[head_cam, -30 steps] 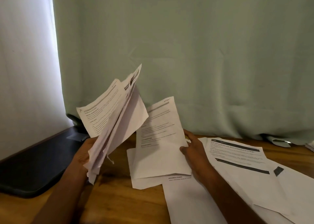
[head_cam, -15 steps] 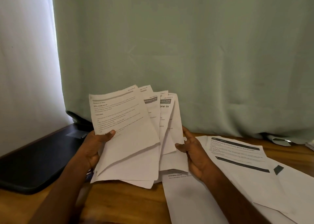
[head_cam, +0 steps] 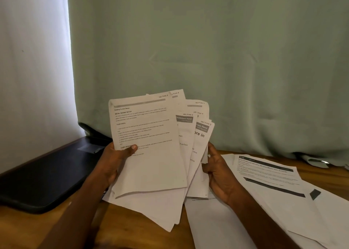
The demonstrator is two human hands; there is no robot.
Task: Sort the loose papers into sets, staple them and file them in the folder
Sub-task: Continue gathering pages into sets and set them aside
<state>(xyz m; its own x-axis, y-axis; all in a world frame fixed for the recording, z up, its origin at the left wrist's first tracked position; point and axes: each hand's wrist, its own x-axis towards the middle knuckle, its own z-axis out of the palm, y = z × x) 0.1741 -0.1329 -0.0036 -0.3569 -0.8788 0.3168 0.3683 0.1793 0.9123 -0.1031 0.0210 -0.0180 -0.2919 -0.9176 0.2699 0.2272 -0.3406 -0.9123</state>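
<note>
I hold a fanned stack of printed papers (head_cam: 151,154) upright above the wooden table (head_cam: 28,230). The front sheet is headed "Section 1"; several other sheets with section headings fan out behind it to the right. My left hand (head_cam: 113,163) grips the stack's left edge, thumb pressed on the front sheet. My right hand (head_cam: 219,171) holds the fan's right edge, fingers behind the sheets. More loose papers (head_cam: 268,184) lie flat on the table at the right, one with dark header bars. No stapler is in view.
A black folder-like case (head_cam: 43,177) lies flat on the table at the left. A pale green curtain (head_cam: 207,60) hangs close behind the table, with a white curtain (head_cam: 32,78) at the left. Bare wood shows at the front left.
The left hand's bundle swung from tilted to facing me. The sheet my right hand held joined it, and the papers now fan wider and sit higher.
</note>
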